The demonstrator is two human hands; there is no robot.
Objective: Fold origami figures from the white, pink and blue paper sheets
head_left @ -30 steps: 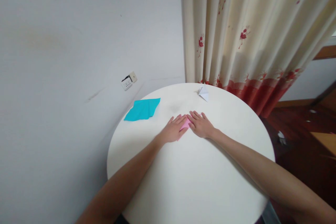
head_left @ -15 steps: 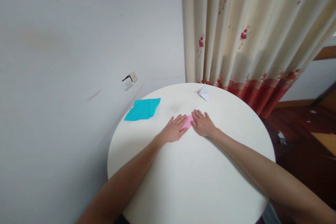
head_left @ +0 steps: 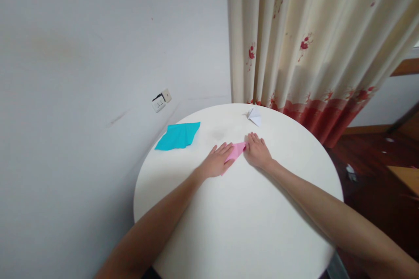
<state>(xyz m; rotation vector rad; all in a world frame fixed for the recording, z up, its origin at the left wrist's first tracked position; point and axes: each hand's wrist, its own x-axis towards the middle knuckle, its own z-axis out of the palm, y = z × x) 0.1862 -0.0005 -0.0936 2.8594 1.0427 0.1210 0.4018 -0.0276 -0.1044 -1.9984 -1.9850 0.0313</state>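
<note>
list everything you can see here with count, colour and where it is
pink folded paper sheet: 1, pink, middle of the table, between both hands
teal folded paper sheet: 1, teal, left part of the table
small white folded paper figure: 1, white, far edge of the table
round white table: 1, white, centre
floral cream curtain: 1, cream with red flowers, behind the table
wall socket: 1, white, on the wall at left
left hand: 1, flat on the pink sheet
right hand: 1, fingers at the sheet's right edge
</note>
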